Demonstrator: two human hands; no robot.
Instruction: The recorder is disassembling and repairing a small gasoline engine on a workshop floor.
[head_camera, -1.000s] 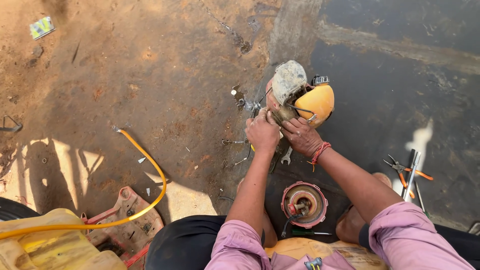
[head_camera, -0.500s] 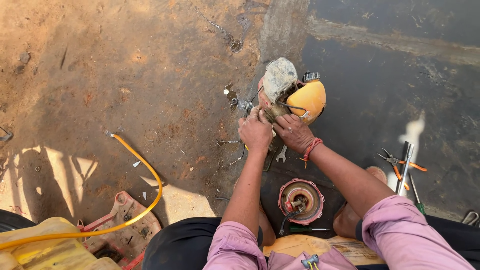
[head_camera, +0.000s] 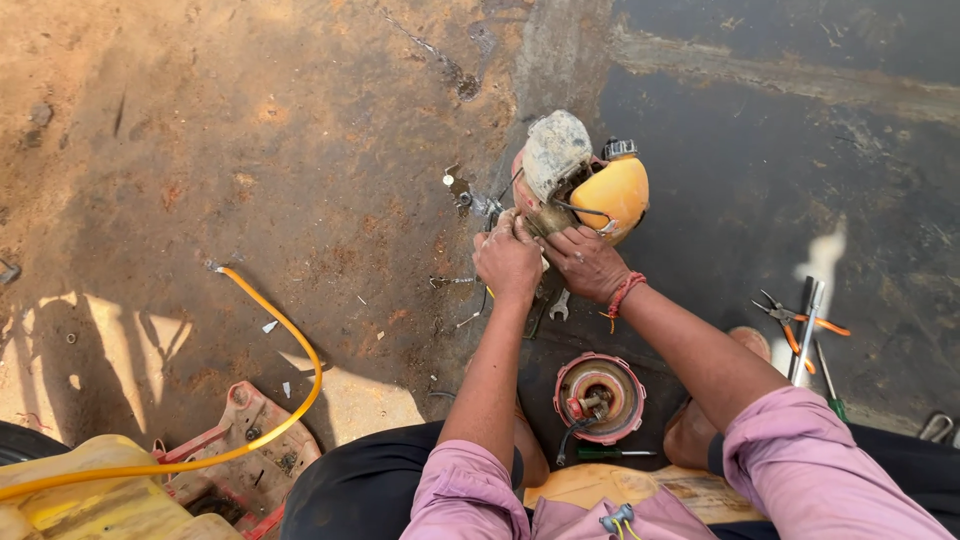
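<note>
Left hand (head_camera: 507, 258): we see it closed around the near end of the small engine (head_camera: 575, 185).
Right hand (head_camera: 585, 262): we see its fingers gripping the same part.
Engine: on the ground, just beyond the round red cover (head_camera: 600, 395).

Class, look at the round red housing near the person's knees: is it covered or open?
Open: the round red housing lies face-up, its inner metal parts exposed.

Both hands, left hand (head_camera: 507, 262) and right hand (head_camera: 585, 262), grip a small engine (head_camera: 580, 180) with yellow tank on dirt ground (head_camera: 250, 150)
</note>
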